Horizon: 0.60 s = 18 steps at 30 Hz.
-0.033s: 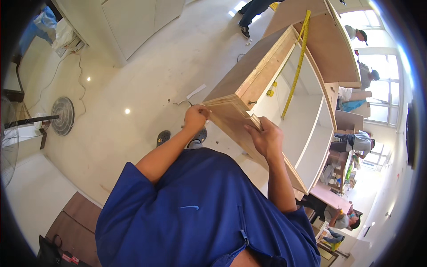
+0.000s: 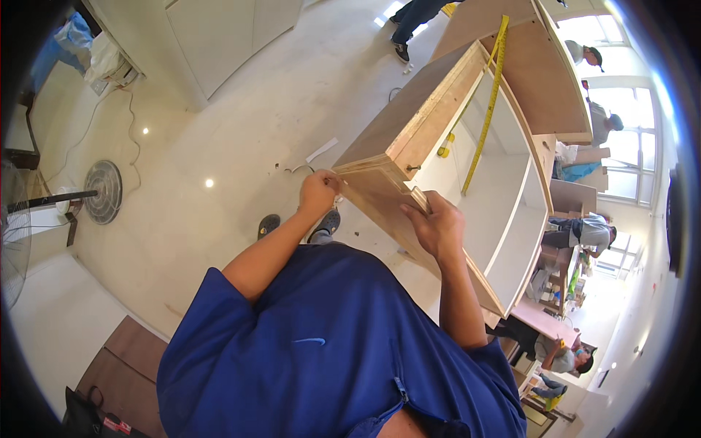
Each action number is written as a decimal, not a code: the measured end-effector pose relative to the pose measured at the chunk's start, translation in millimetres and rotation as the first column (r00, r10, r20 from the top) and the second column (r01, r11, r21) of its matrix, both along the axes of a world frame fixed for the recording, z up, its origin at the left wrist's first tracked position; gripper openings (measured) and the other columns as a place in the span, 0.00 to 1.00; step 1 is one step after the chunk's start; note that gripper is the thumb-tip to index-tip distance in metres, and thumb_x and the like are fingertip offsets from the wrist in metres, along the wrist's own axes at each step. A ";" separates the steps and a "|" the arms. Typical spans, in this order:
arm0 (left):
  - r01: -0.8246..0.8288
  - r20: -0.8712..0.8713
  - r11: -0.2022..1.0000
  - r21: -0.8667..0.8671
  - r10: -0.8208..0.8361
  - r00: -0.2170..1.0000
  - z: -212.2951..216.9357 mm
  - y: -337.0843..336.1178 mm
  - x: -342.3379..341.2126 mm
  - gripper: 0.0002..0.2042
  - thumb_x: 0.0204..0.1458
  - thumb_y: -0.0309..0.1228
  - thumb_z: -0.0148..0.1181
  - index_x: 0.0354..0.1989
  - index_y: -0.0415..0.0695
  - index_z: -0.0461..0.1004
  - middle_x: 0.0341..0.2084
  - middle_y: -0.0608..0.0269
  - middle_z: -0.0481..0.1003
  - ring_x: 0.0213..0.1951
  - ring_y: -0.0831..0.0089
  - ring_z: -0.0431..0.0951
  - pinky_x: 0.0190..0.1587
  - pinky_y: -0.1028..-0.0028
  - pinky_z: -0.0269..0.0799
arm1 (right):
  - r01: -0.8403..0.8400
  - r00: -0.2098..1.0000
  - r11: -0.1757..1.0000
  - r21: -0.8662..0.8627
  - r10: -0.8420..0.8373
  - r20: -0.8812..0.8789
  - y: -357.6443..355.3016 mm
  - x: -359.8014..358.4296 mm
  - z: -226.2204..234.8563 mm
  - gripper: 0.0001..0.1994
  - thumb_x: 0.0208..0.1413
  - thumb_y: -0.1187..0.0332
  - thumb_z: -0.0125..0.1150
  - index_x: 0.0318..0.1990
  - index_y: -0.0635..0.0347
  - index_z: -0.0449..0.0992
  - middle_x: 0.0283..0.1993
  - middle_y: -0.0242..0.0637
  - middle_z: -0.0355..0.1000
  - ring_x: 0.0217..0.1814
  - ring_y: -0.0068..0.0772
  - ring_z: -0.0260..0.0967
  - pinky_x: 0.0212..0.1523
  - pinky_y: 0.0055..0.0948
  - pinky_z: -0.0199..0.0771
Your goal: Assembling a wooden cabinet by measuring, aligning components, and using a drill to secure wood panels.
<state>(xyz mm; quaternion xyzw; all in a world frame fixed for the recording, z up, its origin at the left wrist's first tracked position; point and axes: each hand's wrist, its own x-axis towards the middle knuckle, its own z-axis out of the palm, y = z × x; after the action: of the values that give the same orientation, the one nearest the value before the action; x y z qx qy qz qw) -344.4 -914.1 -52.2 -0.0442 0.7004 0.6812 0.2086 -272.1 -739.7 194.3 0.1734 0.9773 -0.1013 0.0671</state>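
In front of me a wooden cabinet [image 2: 405, 120] with a white interior stands tilted in the view. My right hand [image 2: 440, 228] is closed round its front edge, beside a notch, with the thumb on the near panel. At the cabinet's left corner my left hand [image 2: 318, 193] is closed, fingertips pinched together against the panel edge; what is between them is too small to make out. Across the cabinet's opening lies an extended yellow tape measure [image 2: 485, 124], and a yellow tape case [image 2: 445, 145] shows inside. A small bolt [image 2: 414, 168] sticks out near the notch.
A larger wooden panel [image 2: 537, 69] stands behind the cabinet. On the floor are a pale strip [image 2: 322, 150], small scraps and a fan's round base [image 2: 104, 191]. Cords run at the left. Several people work at the right; a person's legs [image 2: 412, 25] show at the top.
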 end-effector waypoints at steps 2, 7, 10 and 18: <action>0.058 -0.114 0.941 -0.335 -0.101 0.988 21.4 -10.7 -11.1 0.15 0.54 0.27 0.66 0.51 0.38 0.79 0.34 0.52 0.83 0.36 0.58 0.83 0.41 0.65 0.77 | -0.010 0.997 0.999 -0.044 0.007 -0.082 2.8 2.1 -0.5 0.18 0.50 0.54 0.75 0.42 0.55 0.82 0.36 0.46 0.81 0.40 0.51 0.79 0.43 0.43 0.78; 0.116 -0.521 0.944 -0.310 -0.270 0.810 50.5 -33.8 -36.0 0.31 0.51 0.33 0.72 0.64 0.41 0.70 0.58 0.46 0.75 0.59 0.53 0.75 0.62 0.64 0.69 | -0.021 0.995 0.996 -0.083 0.013 -0.100 -1.2 -1.8 3.8 0.18 0.51 0.55 0.73 0.45 0.54 0.82 0.38 0.43 0.82 0.42 0.50 0.79 0.46 0.43 0.78; 0.363 -0.425 0.897 -0.251 -0.439 0.792 93.4 -34.9 -54.9 0.37 0.50 0.35 0.74 0.70 0.42 0.65 0.64 0.46 0.71 0.66 0.56 0.71 0.68 0.65 0.65 | -0.001 0.997 0.992 -0.126 -0.010 -0.080 0.8 -1.9 3.9 0.19 0.50 0.54 0.74 0.46 0.54 0.83 0.37 0.45 0.81 0.41 0.50 0.79 0.45 0.43 0.78; 0.460 -0.349 0.882 -0.103 -0.465 0.814 97.3 -17.1 -59.2 0.34 0.51 0.39 0.74 0.65 0.36 0.71 0.59 0.43 0.75 0.62 0.58 0.76 0.63 0.68 0.69 | -0.029 0.998 0.999 0.013 0.028 0.052 1.7 -8.0 9.9 0.21 0.50 0.46 0.72 0.38 0.55 0.84 0.33 0.41 0.81 0.37 0.50 0.78 0.41 0.44 0.79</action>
<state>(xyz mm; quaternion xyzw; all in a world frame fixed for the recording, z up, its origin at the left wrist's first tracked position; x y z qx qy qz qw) -403.6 -931.2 45.1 0.2524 0.7211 0.6012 0.2343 -280.1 -738.0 204.2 0.1624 0.9783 -0.0891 0.0925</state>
